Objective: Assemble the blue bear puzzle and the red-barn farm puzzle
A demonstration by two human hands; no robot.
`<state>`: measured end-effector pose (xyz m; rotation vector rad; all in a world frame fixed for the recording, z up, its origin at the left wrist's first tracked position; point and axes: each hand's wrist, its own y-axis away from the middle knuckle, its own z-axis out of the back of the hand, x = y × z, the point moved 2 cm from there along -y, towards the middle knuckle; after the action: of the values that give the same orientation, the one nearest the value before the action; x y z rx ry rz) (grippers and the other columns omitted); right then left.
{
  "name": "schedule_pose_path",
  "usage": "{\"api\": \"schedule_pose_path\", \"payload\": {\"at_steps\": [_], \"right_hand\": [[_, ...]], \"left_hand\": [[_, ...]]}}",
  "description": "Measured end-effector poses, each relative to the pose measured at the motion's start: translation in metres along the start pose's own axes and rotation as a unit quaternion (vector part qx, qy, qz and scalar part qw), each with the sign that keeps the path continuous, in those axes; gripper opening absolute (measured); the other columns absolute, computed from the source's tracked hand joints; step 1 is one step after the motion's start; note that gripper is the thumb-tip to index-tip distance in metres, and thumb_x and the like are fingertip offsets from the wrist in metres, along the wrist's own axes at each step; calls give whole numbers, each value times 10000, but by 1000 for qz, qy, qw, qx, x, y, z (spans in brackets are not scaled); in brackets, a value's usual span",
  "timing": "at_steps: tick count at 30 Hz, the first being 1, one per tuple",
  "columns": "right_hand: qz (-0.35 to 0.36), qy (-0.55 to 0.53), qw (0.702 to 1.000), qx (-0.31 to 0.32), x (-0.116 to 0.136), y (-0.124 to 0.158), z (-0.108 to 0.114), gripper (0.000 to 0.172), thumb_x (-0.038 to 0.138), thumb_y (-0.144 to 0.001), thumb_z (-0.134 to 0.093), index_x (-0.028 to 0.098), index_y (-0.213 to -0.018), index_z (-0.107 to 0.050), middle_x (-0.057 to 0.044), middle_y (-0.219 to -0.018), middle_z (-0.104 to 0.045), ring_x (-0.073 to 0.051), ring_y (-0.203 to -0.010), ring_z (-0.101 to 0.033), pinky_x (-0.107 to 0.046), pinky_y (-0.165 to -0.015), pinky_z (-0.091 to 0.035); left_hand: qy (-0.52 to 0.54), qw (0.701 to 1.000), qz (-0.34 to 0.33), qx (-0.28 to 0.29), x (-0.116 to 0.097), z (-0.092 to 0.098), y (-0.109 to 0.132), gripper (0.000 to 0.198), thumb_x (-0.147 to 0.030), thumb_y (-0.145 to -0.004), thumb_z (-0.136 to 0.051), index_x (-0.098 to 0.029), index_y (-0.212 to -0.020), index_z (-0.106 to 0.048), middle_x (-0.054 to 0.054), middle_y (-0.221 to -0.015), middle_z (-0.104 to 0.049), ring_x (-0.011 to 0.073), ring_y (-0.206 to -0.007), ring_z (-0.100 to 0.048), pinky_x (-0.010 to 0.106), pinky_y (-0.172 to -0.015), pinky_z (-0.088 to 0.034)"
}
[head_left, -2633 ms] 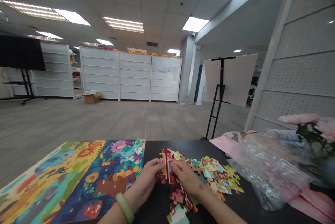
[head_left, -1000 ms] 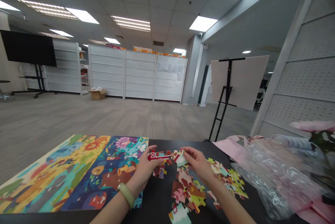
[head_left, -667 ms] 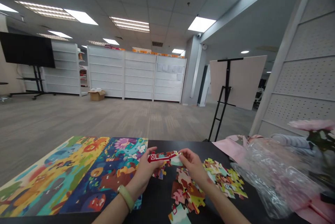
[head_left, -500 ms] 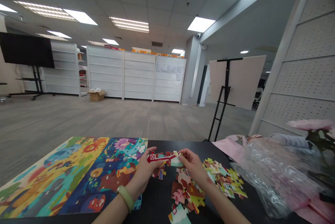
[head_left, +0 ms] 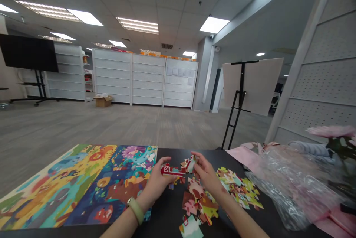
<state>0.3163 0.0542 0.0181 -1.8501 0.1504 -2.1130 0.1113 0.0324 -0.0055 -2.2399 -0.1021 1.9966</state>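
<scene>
Between the thumb and fingers of my left hand (head_left: 155, 178) is a red puzzle piece (head_left: 172, 171) with a barn-like pattern. My right hand (head_left: 205, 171) pinches a pale puzzle piece (head_left: 190, 164) with red on it, held a little apart from the red one. Below my hands, a pile of loose puzzle pieces (head_left: 198, 202) in pink, brown and yellow lies on the black table (head_left: 165, 215). A second pile of green and cream pieces (head_left: 240, 188) sits right of my right wrist. A few more pieces lie partly hidden beneath my left fingers.
Two finished-looking animal pictures, one yellow (head_left: 55, 189) and one dark blue (head_left: 111, 189), lie at the left. Crumpled clear plastic wrap (head_left: 294, 186) and pink flowers (head_left: 330, 131) occupy the right side. Beyond the table stand an easel (head_left: 240, 97) and white shelves (head_left: 147, 80).
The two pieces, close together before, are now apart. My right hand has raised and tilted its pale piece, while my left hand has lowered slightly with the red one.
</scene>
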Motion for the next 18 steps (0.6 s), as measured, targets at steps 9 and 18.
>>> {"api": "schedule_pose_path", "payload": {"at_steps": [9,18], "right_hand": [[-9,-3,1000,6,13,3,5,368,498,-846,-630,187,-1044,-639,-43,-886,-684,-173,-748,-621,-296,-678,-482],[-26,-61,994,91,7,10,-12,419,432,-708,-820,188,-1005,-652,-20,-831,-677,-170,-774,-633,-308,-730,-498]], "left_hand": [[-6,990,42,131,-9,-16,16,860,-63,-608,-735,-191,-1384,-389,-39,-804,-625,117,-638,-590,219,-596,-473],[-2,961,49,272,-8,-26,26,917,-20,-572,-724,-227,-1388,-360,3,-1082,-662,179,-901,-645,286,-801,-493]]}}
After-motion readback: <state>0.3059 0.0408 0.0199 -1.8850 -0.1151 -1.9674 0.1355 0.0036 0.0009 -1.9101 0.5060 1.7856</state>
